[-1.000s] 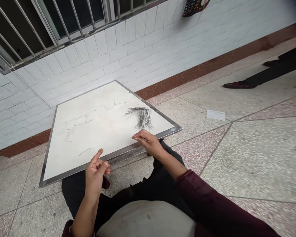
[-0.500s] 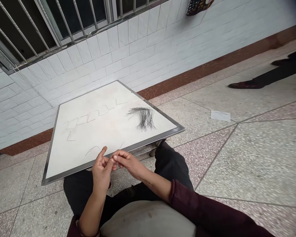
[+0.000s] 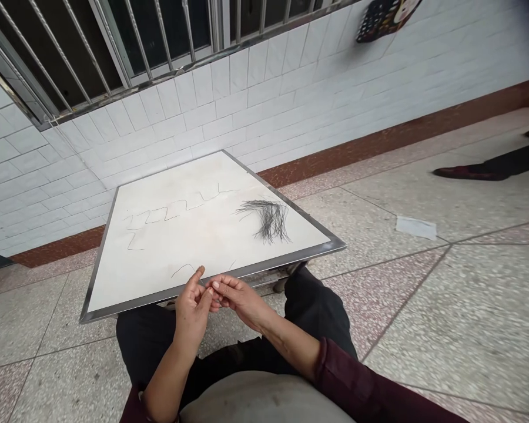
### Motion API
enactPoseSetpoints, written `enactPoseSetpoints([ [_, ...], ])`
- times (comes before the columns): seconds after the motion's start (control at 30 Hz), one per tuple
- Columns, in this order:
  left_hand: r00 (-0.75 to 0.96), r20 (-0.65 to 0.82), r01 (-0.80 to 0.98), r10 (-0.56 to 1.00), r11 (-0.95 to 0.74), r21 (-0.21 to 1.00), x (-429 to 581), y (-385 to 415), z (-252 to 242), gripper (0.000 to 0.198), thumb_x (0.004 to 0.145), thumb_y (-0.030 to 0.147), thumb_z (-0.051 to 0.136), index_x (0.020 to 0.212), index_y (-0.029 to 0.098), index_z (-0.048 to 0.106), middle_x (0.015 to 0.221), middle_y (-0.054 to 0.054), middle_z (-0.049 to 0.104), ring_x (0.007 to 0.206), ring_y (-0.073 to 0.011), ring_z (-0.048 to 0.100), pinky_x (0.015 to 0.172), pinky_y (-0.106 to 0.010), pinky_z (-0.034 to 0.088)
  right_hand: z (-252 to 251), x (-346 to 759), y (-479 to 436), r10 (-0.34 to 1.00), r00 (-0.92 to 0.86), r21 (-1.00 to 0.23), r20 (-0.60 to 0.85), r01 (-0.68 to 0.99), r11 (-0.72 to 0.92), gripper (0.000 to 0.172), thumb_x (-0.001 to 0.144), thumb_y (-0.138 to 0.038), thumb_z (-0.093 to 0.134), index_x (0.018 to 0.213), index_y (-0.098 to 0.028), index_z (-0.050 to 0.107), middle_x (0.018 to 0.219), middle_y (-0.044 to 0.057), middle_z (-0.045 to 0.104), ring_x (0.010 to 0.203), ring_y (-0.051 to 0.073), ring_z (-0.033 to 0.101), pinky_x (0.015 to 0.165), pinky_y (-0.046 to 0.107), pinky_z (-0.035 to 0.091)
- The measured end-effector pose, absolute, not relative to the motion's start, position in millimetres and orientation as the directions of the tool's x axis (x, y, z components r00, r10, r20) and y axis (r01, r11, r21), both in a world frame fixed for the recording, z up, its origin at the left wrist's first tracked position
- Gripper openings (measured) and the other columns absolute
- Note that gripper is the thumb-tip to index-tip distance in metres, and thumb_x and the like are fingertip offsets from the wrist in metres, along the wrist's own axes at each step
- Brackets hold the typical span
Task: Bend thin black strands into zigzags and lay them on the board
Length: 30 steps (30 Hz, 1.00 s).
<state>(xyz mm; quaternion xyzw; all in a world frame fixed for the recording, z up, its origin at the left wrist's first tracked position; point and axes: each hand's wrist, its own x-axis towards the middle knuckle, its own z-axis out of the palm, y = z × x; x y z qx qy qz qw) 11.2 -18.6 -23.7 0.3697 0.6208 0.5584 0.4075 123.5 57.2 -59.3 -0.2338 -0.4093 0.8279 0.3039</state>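
My left hand and my right hand meet just over the near edge of the table, thumbs and fingertips pinched together. Between them is a thin dark wire; one curved end sticks out beyond the left hand and a short straight end shows past the right. The part between the fingertips is hidden. The left index finger points up. On the white tabletop lies a loose pile of short black wires to the right. A row of wires bent into zigzags runs across the left and middle.
The table has a grey metal rim and stands close to a white tiled wall with a barred window. A patterned bag hangs on the wall. Another person's shoe and a white paper piece are on the floor.
The view has shifted, so everything sits differently in the picture. Both hands remain pinched together on the wire, whose end past the right hand now shows shorter.
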Motion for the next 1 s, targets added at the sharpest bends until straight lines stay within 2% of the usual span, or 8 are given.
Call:
enactPoseSetpoints([
  [0.17, -0.408, -0.053, 0.123, 0.911, 0.112, 0.986, 14, -17, -29, 0.064, 0.084, 0.040, 0.061, 0.143, 0.023, 0.042, 0.063, 0.004, 0.058, 0.057, -0.0126, 0.060, 0.060, -0.027, 0.056, -57, 121, 61, 0.655, -0.743, -0.811, -0.138, -0.295, -0.505, 0.030, 0.069, -0.040, 0.081, 0.078, -0.016, 0.067, 0.071, 0.001, 0.063, 0.060, 0.010, 0.052, 0.058, 0.025, 0.040],
  [0.33, -0.358, -0.041, 0.171, 0.933, 0.109, 0.979, 17, -15, -34, 0.065, 0.084, 0.035, 0.062, 0.144, 0.027, 0.040, 0.065, 0.004, 0.059, 0.060, -0.0133, 0.060, 0.062, -0.028, 0.055, -54, 119, 64, 0.660, -0.736, -0.802, -0.149, -0.302, -0.516, 0.030, 0.069, -0.039, 0.079, 0.070, -0.016, 0.061, 0.060, -0.002, 0.058, 0.052, 0.009, 0.046, 0.052, 0.023, 0.035],
  [0.5, -0.300, -0.103, -0.007, 0.948, 0.105, 0.994, 2, -17, -40, 0.060, 0.083, 0.037, 0.063, 0.138, 0.019, 0.048, 0.080, -0.003, 0.064, 0.069, -0.0147, 0.063, 0.064, -0.027, 0.054, -56, 126, 70, 0.732, -0.659, -0.809, -0.175, -0.328, -0.489, 0.030, 0.067, -0.039, 0.081, 0.073, -0.017, 0.061, 0.062, -0.005, 0.053, 0.053, 0.007, 0.038, 0.052, 0.021, 0.029],
  [0.63, -0.530, -0.077, -0.118, 0.845, 0.016, 0.993, -26, -19, -40, 0.052, 0.084, 0.041, 0.062, 0.129, 0.016, 0.054, 0.103, -0.011, 0.067, 0.087, -0.0178, 0.065, 0.076, -0.031, 0.054, -57, 132, 74, 0.762, -0.624, -0.838, -0.173, -0.313, -0.446, 0.030, 0.067, -0.040, 0.081, 0.075, -0.017, 0.063, 0.068, -0.003, 0.055, 0.054, 0.006, 0.034, 0.050, 0.021, 0.023],
  [0.7, -0.597, 0.012, -0.052, 0.802, -0.054, 0.997, -35, -19, -35, 0.051, 0.085, 0.043, 0.060, 0.129, 0.018, 0.054, 0.117, -0.013, 0.065, 0.102, -0.0208, 0.064, 0.085, -0.034, 0.052, -58, 132, 75, 0.751, -0.635, -0.837, -0.180, -0.302, -0.456, 0.029, 0.067, -0.039, 0.081, 0.077, -0.017, 0.064, 0.068, -0.003, 0.055, 0.054, 0.006, 0.034, 0.050, 0.021, 0.022],
  [0.83, -0.549, 0.157, 0.184, 0.821, -0.065, 0.981, -40, -17, -29, 0.049, 0.089, 0.044, 0.057, 0.132, 0.023, 0.054, 0.135, -0.012, 0.057, 0.122, -0.0239, 0.055, 0.100, -0.039, 0.044, -62, 131, 73, 0.676, -0.703, -0.805, -0.220, -0.261, -0.533, 0.028, 0.065, -0.037, 0.083, 0.077, -0.017, 0.067, 0.067, -0.003, 0.055, 0.054, 0.006, 0.036, 0.049, 0.021, 0.023],
  [0.9, -0.502, 0.207, 0.304, 0.840, -0.053, 0.951, -38, -16, -31, 0.043, 0.089, 0.043, 0.056, 0.128, 0.024, 0.059, 0.135, -0.010, 0.058, 0.123, -0.0238, 0.053, 0.105, -0.041, 0.040, -64, 132, 73, 0.630, -0.739, -0.781, -0.239, -0.239, -0.577, 0.028, 0.064, -0.035, 0.084, 0.077, -0.016, 0.068, 0.067, -0.003, 0.056, 0.053, 0.005, 0.037, 0.048, 0.020, 0.022],
  [1.0, -0.447, 0.241, 0.409, 0.861, -0.043, 0.912, -37, -16, -38, 0.034, 0.090, 0.042, 0.055, 0.115, 0.023, 0.067, 0.125, -0.009, 0.064, 0.118, -0.0243, 0.057, 0.102, -0.041, 0.042, -65, 133, 74, 0.580, -0.777, -0.744, -0.244, -0.233, -0.626, 0.027, 0.064, -0.033, 0.084, 0.077, -0.015, 0.069, 0.065, -0.003, 0.054, 0.052, 0.004, 0.035, 0.045, 0.019, 0.019],
])
